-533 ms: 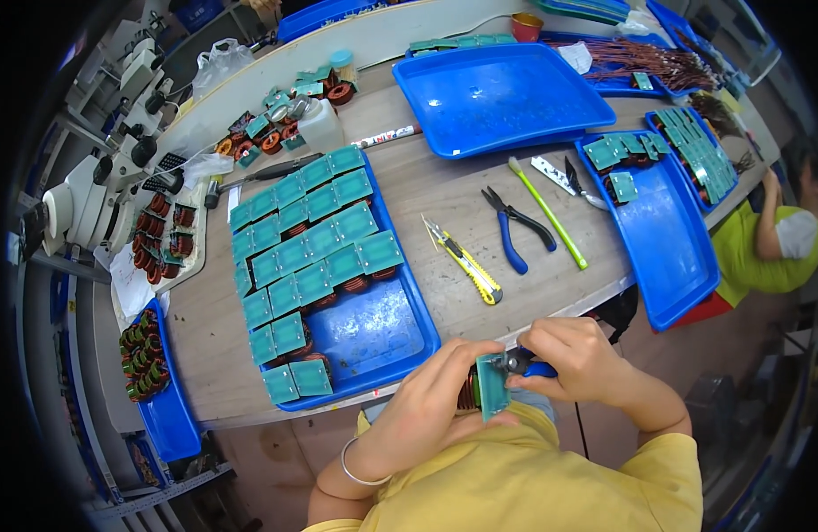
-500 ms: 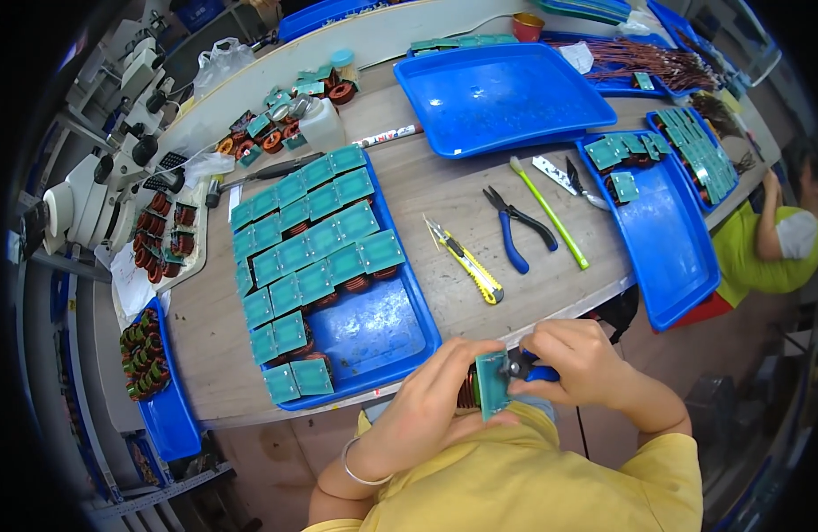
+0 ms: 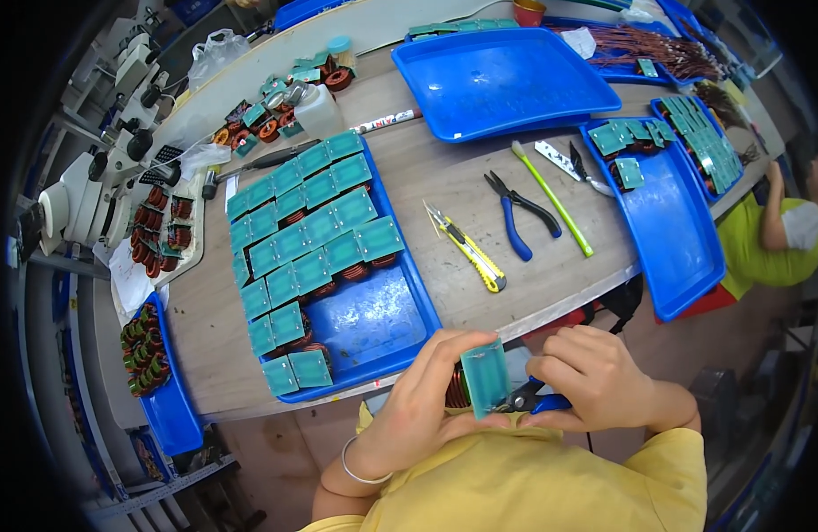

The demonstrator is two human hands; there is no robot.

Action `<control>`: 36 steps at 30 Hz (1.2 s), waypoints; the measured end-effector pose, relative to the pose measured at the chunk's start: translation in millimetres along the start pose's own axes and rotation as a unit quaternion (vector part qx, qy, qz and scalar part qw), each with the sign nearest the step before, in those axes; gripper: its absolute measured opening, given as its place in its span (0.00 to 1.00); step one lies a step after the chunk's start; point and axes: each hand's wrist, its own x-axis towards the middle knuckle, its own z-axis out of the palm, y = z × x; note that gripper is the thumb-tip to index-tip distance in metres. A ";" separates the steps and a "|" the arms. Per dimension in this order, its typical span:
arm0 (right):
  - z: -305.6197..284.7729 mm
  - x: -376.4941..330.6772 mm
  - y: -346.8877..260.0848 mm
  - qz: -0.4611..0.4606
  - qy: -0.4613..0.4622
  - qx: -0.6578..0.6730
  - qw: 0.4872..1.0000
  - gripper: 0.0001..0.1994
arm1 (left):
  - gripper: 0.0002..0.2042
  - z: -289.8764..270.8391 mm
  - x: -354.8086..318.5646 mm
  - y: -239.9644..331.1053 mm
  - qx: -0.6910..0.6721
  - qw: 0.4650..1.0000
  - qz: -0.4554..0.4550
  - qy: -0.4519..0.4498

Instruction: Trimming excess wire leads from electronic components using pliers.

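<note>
The held circuit board (image 3: 486,379) is showing teal green, its coil (image 3: 457,390) reddish brown and green. The cutters (image 3: 521,399) are pairing blue with black. The knife (image 3: 471,253) is flashing yellow and black, the brush (image 3: 555,202) lime green; the desk (image 3: 400,177) is displaying grey-brown wood grain.

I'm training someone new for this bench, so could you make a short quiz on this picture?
1. Multiple choice: What is in the right hand? A) a green brush; B) a blue-handled tool; C) a white marker.

2. True or false: The yellow knife lies between a partly filled blue tray and the loose pliers.

3. Short answer: What flat part does the left hand hold?

Key: 1. B; 2. True; 3. A green circuit board.
</note>
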 end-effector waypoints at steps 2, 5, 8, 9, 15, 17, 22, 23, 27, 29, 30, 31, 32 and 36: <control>-0.3 -0.7 -0.1 0.003 -0.002 0.002 1.000 0.23 | 0.33 0.4 -0.2 0.8 -0.007 1.000 -0.011 -0.001; -0.5 -1.5 -0.1 0.004 -0.007 -0.007 1.000 0.22 | 0.33 0.7 0.2 2.8 -0.013 1.000 -0.021 -0.004; -0.9 -1.6 0.1 0.000 -0.008 -0.006 1.000 0.22 | 0.33 0.7 0.2 3.8 -0.007 1.000 -0.027 -0.010; -1.6 -1.6 0.2 -0.002 -0.011 -0.011 1.000 0.23 | 0.33 0.8 0.5 3.8 -0.011 1.000 -0.028 -0.010; -1.2 -1.4 2.1 -0.016 -0.012 -0.027 0.999 0.23 | 0.32 1.8 3.1 5.4 -0.003 1.000 -0.023 -0.009; 1.7 -1.3 4.8 -0.027 -0.006 -0.032 0.999 0.22 | 0.32 2.0 4.0 5.7 0.002 1.000 -0.025 -0.006; 18.5 -7.2 15.4 -0.035 0.022 -0.034 0.999 0.21 | 0.30 3.6 5.8 5.3 0.001 0.996 -0.091 -0.017; 21.4 -8.6 17.5 -0.037 0.023 -0.038 0.998 0.21 | 0.30 4.4 6.0 4.5 0.002 0.996 -0.086 -0.015; 27.8 -14.7 21.7 -0.041 0.028 0.039 0.998 0.21 | 0.33 6.7 -2.2 2.9 0.035 0.996 -0.082 -0.021; 30.0 -8.6 24.5 -0.065 0.034 0.087 0.994 0.22 | 0.36 8.3 1.2 -1.1 0.051 0.996 -0.067 0.002; 30.4 -6.7 17.5 -0.018 0.108 0.142 0.984 0.22 | 0.39 11.3 1.8 -2.3 0.016 0.997 -0.071 -0.024; 31.4 -8.7 10.1 0.035 0.179 0.197 0.963 0.24 | 0.42 15.7 0.5 -1.4 -0.022 0.996 -0.073 -0.055; 33.2 -12.5 10.4 0.020 0.177 0.198 0.964 0.24 | 0.42 20.5 0.3 -0.6 -0.014 0.997 -0.070 -0.041; 40.1 -27.0 20.5 0.069 0.139 0.215 0.964 0.24 | 0.45 30.0 -0.9 -2.9 -0.086 0.990 -0.035 -0.105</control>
